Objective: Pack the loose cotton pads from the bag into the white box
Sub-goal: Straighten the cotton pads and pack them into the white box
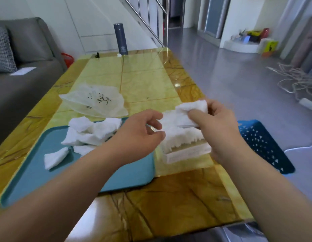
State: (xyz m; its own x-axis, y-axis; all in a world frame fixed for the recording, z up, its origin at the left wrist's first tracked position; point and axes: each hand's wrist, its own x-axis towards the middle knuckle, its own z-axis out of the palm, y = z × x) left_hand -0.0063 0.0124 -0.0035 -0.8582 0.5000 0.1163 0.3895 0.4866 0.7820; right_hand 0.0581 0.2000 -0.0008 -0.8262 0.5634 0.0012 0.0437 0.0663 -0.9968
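Pinching cotton pads [191, 109] between thumb and fingers, the right hand [219, 124] hovers over the white box [186, 153] (part-filled) beneath it; the left hand [139, 133], loosely curled, holds nothing; loose pads [92, 131] lie to its left.

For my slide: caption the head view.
Right hand holds cotton pads above the white box; loose pads lie on the teal tray.
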